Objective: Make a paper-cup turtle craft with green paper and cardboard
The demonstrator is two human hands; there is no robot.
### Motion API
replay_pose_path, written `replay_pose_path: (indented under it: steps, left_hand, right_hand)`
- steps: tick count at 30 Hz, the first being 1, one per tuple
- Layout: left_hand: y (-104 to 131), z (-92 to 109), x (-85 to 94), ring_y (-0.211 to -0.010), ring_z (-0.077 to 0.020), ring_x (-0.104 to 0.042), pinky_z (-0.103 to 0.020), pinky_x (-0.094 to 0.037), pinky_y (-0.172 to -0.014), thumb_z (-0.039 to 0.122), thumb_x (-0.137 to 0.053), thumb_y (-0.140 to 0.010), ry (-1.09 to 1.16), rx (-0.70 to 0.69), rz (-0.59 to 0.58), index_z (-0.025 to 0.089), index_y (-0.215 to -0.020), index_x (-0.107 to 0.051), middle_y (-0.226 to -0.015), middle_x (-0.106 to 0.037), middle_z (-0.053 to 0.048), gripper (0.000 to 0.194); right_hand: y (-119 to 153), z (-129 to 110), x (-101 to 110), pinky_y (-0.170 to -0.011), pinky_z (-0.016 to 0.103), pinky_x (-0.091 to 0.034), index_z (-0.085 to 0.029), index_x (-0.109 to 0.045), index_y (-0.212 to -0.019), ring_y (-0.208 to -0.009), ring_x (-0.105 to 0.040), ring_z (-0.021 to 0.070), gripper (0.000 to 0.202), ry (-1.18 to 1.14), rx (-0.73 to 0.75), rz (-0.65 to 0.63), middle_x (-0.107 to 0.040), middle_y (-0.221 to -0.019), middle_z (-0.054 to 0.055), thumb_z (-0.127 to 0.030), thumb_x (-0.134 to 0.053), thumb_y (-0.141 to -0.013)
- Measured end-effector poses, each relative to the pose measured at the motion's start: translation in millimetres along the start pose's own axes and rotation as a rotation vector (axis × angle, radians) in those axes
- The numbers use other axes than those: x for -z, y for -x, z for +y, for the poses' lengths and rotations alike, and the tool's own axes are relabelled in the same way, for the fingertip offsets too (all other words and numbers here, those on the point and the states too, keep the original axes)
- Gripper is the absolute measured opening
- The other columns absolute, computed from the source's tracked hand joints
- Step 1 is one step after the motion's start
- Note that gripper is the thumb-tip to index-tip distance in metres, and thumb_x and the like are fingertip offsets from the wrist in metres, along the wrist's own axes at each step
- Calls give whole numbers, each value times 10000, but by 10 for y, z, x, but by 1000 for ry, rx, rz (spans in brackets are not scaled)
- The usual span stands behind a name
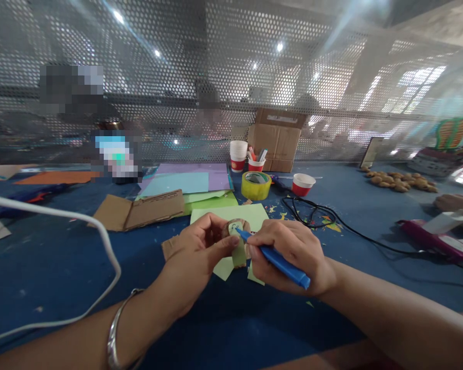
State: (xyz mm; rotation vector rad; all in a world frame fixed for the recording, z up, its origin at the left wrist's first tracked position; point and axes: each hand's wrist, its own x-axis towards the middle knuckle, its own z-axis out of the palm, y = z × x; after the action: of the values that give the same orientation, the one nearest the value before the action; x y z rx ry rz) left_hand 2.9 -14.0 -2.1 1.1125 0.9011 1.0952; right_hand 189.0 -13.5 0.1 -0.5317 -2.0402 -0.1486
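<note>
Curved silvery bangle (pixel 112 334), hands (pixel 193 252) (pixel 291 249) pinching round-topped green paper (pixel 238 255) at left, smooth blue marker (pixel 283 263) at right

One head-worn camera looks forward and down from the near side of the bench (pixel 61 272), close above the left hand (pixel 193 257) and right hand (pixel 301 246), facing the perforated screen (pixel 158 87) behind it.

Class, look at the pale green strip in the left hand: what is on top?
On the strip are small dark marks, with the tip of the blue marker over them. Under the left thumb, its surface is hidden.
</note>
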Motion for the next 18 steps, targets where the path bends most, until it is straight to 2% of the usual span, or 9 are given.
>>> replay_pose_path:
  steps: [6,13,18]
  left_hand:
    - [-7,-3,3,-692,-108,-527,-230,-408,-654,336,-851,-730,-46,21,27,186,-800,-570,-704,-612,42,326]
    - [-11,-6,-1,-684,-112,-542,-234,-418,-647,328,-860,-715,-21,12,17,185,-784,-574,-705,-633,34,327]
    - [-10,-8,3,-658,-100,-505,-229,-401,-632,320,-860,-716,-37,11,33,188,-772,-565,-675,-587,56,328]
  right_hand:
    - [13,15,3,-581,246,-474,-151,-600,-878,-594,-607,118,71,15,-9,6,-626,-694,3,-103,-634,-839]
    - [5,11,6,-577,243,-465,-153,-596,-879,-586,-595,112,59,20,-12,-8,-626,-696,3,-109,-621,-849]
    - [7,9,15,-579,247,-466,-154,-600,-882,-588,-592,112,59,18,-22,-23,-621,-697,2,-110,-622,-848]
